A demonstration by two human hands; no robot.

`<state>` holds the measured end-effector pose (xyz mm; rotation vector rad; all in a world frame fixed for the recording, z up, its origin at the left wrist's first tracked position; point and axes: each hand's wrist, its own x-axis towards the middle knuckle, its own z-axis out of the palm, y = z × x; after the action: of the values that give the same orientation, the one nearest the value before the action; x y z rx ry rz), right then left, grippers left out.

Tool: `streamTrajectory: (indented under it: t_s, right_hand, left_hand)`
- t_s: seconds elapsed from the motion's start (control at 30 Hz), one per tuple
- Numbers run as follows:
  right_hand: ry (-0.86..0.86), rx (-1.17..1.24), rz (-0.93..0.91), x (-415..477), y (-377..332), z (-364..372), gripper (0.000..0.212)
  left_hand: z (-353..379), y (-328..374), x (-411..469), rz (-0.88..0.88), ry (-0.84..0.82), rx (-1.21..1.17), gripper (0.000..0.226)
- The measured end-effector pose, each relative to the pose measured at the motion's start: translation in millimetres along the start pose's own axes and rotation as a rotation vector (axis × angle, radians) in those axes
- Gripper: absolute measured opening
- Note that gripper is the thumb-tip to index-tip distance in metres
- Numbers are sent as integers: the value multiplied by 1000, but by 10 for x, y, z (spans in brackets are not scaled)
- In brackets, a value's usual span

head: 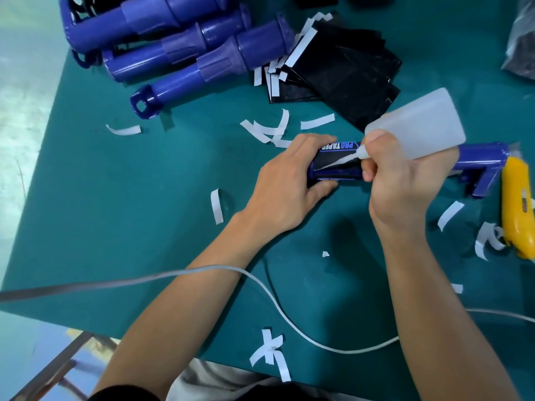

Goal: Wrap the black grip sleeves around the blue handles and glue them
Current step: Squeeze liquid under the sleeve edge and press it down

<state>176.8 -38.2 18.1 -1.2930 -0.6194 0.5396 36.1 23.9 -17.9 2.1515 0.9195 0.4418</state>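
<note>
A blue handle lies across the middle of the green table, with a black grip sleeve printed "PRO TAPER" wrapped round its left end. My left hand grips that wrapped end from the left. My right hand holds a translucent white glue bottle tilted down, and its nozzle tip touches the sleeve's seam. Several bare blue handles are piled at the back left. A stack of flat black sleeves with white backing strips lies at the back centre.
A yellow utility knife lies right of the held handle. White peeled backing strips are scattered over the table. A white cable runs across the front. A plastic bag sits at the far right. The table's edge runs along the left.
</note>
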Motion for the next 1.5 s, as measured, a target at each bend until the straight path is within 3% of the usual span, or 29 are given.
streamTrajectory:
  t_s: [1.5]
  right_hand:
    - [-1,-1,20,13,-12,-24,36]
  left_hand:
    - [7,-10,-8,-16,0,-23,60]
